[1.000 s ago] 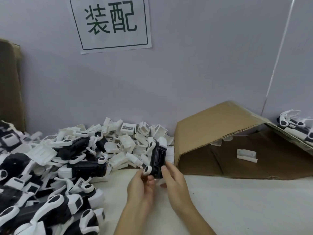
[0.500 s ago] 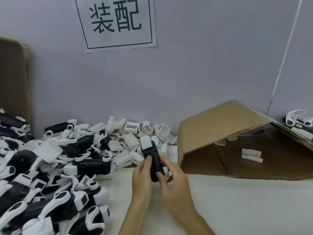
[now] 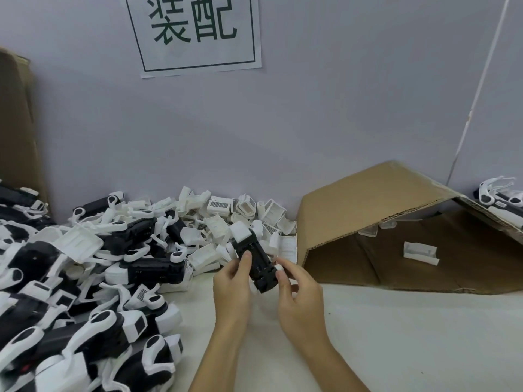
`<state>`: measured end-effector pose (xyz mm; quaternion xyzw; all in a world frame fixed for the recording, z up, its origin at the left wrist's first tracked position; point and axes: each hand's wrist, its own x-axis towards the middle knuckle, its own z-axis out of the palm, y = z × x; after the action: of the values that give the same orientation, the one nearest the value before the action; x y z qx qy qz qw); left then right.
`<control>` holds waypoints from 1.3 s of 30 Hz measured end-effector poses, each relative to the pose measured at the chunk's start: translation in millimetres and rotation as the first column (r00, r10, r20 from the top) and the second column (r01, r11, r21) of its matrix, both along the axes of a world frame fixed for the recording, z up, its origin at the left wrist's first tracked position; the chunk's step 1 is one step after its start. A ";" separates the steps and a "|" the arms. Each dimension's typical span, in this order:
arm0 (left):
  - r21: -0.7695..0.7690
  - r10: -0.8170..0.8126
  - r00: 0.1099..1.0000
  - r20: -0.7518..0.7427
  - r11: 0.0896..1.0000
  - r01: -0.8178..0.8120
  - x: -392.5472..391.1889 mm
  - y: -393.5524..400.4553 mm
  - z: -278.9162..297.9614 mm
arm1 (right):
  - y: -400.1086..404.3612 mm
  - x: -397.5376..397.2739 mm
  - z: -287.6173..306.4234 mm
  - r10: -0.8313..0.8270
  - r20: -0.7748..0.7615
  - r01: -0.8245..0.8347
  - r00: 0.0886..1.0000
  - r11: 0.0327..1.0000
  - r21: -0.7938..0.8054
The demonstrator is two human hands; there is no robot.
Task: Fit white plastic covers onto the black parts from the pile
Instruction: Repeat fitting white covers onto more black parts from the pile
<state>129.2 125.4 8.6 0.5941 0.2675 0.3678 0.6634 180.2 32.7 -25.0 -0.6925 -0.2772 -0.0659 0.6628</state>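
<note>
I hold one black part upright and tilted above the white table, between both hands. A white cover sits on its far end. My left hand grips the part's left side with the thumb pressed on its face. My right hand pinches the part's lower right edge. A big pile of black parts and white covers lies to the left, and loose white covers are heaped against the wall behind my hands.
A tipped cardboard box lies open at the right with one white piece inside. More assembled parts sit at the far right. Cardboard stands at the left wall. A paper sign hangs above.
The black part has turned from edge-on to face-up and tilted, with a white cover now showing on its far end. Both hands have shifted their grip around it.
</note>
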 end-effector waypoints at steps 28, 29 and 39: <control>0.024 -0.120 0.989 0.080 0.993 0.119 3.0 -6.5 -3.1 | -3.2 -1.6 3.3 0.128 0.030 -0.122 0.991 0.981 -0.148; 0.068 -0.115 0.990 0.082 0.992 0.110 2.2 -5.5 -3.2 | -3.2 -2.2 2.9 0.140 0.027 -0.134 0.990 0.979 -0.156; 0.739 -0.078 0.993 -0.083 0.664 0.114 1.2 -9.9 -13.1 | -5.3 11.5 2.3 0.042 -0.280 0.026 0.959 0.972 0.235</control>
<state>130.5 115.5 -4.5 0.8338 0.0778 0.3959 0.3767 191.7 27.4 -22.7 -0.6100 -0.1726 0.0038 0.7733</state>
